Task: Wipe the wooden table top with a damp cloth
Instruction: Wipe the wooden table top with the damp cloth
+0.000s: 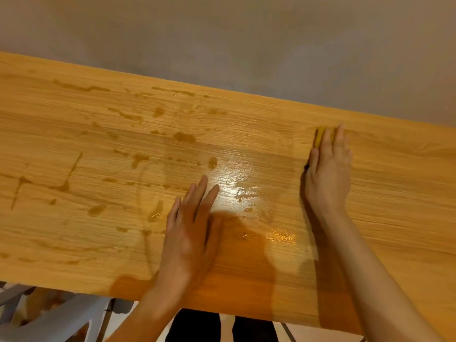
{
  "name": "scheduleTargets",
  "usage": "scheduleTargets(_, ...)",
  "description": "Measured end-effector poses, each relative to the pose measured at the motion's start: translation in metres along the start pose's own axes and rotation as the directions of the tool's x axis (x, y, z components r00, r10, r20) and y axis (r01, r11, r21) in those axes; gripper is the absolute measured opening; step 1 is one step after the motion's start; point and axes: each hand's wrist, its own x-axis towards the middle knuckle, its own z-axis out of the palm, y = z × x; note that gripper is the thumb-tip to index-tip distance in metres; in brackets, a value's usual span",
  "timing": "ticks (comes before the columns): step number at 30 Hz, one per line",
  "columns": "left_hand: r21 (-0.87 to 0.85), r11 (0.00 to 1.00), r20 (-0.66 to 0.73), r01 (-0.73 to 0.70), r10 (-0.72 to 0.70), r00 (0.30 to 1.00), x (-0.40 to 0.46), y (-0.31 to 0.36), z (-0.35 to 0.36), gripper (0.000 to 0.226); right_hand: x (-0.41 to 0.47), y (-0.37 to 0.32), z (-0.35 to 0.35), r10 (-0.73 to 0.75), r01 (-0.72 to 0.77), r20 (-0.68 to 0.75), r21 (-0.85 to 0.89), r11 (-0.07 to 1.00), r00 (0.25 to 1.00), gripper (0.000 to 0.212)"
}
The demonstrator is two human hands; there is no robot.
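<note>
The wooden table top [86, 238] fills most of the head view, with dark wet smears and droplets across its left and middle and a shiny wet patch [237, 183] near the centre. My right hand [328, 174] lies flat at the right, pressing a yellow cloth [320, 137] onto the wood; only the cloth's far edge shows past my fingertips. My left hand [192, 230] rests flat on the table near the front edge, fingers together and straight, holding nothing.
A grey wall [222, 33] runs directly behind the table's far edge. A grey plastic chair [56, 317] stands below the front edge at the lower left. My dark-trousered legs [197, 327] show under the table.
</note>
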Motion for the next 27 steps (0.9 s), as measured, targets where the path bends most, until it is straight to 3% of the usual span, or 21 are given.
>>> scheduleTargets(2,0.044,0.999,-0.003,-0.011,0.011,1.0,0.003,-0.017,-0.017,0.052,0.002,-0.039,0.016,0.01,-0.009,-0.032,0.004,1.0,0.999,0.05)
scheduleTargets(6,0.146,0.985,0.001,0.095,-0.096,0.995,0.011,-0.057,-0.046,0.056,0.005,-0.135,0.058,-0.185,0.185,0.047,0.023,0.983,0.982,0.049)
scheduleTargets(10,0.181,0.982,0.022,0.052,-0.056,0.998,0.012,-0.07,-0.046,0.057,0.014,-0.148,0.058,-0.453,0.455,0.156,0.026,0.89,0.878,0.049)
scheduleTargets(12,0.195,0.98,0.0,0.042,-0.043,0.999,0.013,-0.073,-0.042,0.057,0.029,-0.112,0.048,-0.35,0.355,0.088,-0.045,0.934,0.933,0.048)
scheduleTargets(15,0.347,0.938,-0.021,0.021,-0.015,1.0,0.011,-0.079,-0.035,0.058,0.04,-0.074,0.033,-0.005,0.003,-0.03,-0.063,0.998,1.0,0.049)
scheduleTargets(18,0.364,0.931,-0.044,0.006,0.011,0.999,0.013,-0.081,-0.034,0.057,0.041,-0.116,0.048,0.09,-0.09,-0.076,0.005,0.996,0.993,0.049)
scheduleTargets(21,0.348,0.937,-0.06,0.014,0.007,0.998,0.015,-0.081,-0.035,0.056,0.027,-0.189,0.083,-0.133,0.133,-0.05,-0.021,0.991,0.99,0.049)
scheduleTargets(23,0.37,0.929,-0.062,0.016,0.007,0.998,0.014,-0.081,-0.035,0.056,0.014,-0.226,0.098,-0.309,0.309,0.045,0.015,0.951,0.95,0.05)
scheduleTargets(25,0.364,0.931,-0.06,0.013,0.009,0.998,0.012,-0.08,-0.034,0.056,0.009,-0.229,0.091,-0.486,0.481,0.166,0.072,0.874,0.858,0.049)
scheduleTargets(27,0.338,0.941,-0.065,0.007,0.016,0.998,0.012,-0.08,-0.034,0.056,0.023,-0.196,0.075,-0.517,0.513,0.171,0.071,0.855,0.839,0.048)
